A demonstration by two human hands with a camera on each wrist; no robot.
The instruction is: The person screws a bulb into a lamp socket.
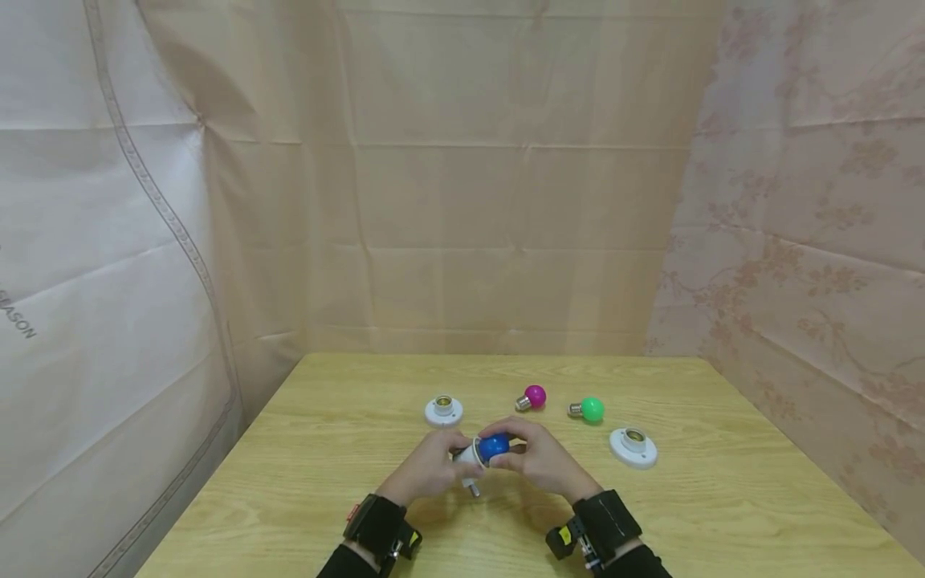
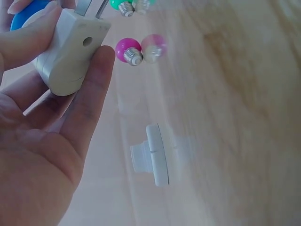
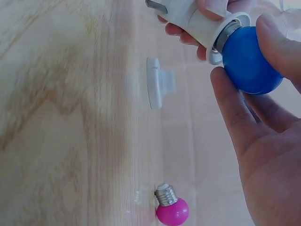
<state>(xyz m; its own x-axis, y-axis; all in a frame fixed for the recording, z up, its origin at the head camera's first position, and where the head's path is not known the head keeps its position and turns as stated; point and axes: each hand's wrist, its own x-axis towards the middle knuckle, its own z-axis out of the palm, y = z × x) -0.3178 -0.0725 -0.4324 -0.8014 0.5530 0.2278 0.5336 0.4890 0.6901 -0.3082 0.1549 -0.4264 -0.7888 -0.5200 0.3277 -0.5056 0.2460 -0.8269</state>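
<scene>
Right wrist: glossy blue bulb (image 3: 251, 61) meets white socket (image 3: 200, 28) (metal prong (image 3: 157, 6) showing); hands (image 3: 273, 146) grip one each.

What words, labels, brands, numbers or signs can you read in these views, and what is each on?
"EASON", on the white sheet, at the head view's left edge, possibly cut off.
Patterned band on that sheet: marks too small to read.
Red tag on the left wristband: too small to read.
Blue bulb, white plug-in socket: no readable text.
</scene>
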